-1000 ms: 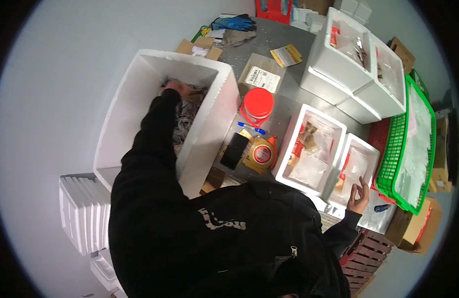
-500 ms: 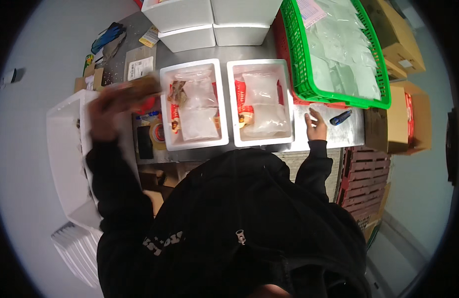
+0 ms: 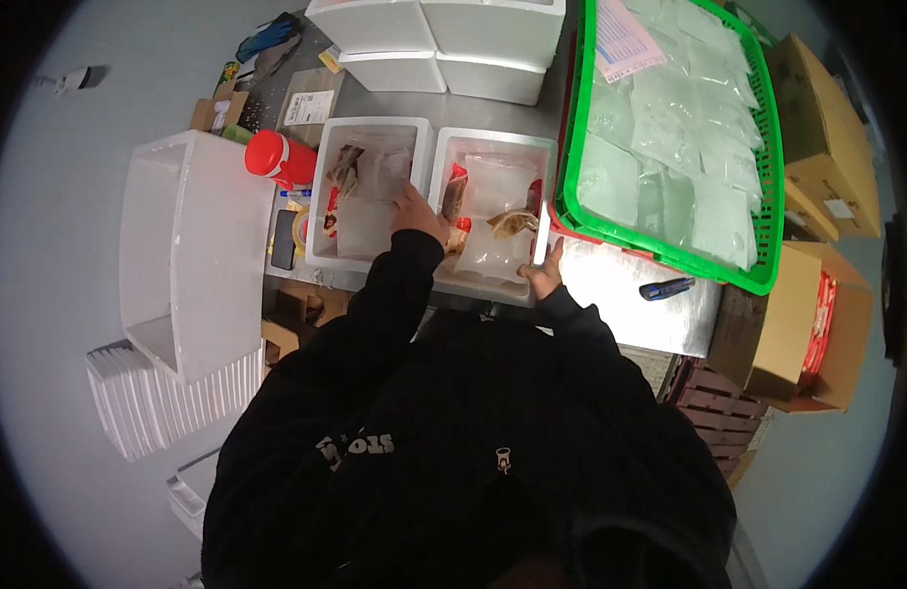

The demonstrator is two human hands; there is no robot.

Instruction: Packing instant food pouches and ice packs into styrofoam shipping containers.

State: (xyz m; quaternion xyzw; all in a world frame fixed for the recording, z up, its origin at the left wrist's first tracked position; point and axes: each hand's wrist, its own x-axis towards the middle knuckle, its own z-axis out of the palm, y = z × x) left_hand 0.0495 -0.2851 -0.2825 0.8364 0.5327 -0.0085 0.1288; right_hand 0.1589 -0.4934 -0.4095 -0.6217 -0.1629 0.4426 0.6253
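Metal worktable (image 3: 669,329) bears left foam box (image 3: 375,122), left hand (image 3: 421,218) at its wall, grip indeterminable; right foam box (image 3: 488,291) alongside, rim seemingly clasped by right hand (image 3: 543,277), brown packet (image 3: 512,224) inside, liable to slide if tilted.

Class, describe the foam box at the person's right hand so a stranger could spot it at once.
Find the big green crate of pale packs. Left of its near half stand two open foam boxes; choose the right-hand box. Unlike the left-hand box, it has the right hand at its near right corner and a brown item at right.
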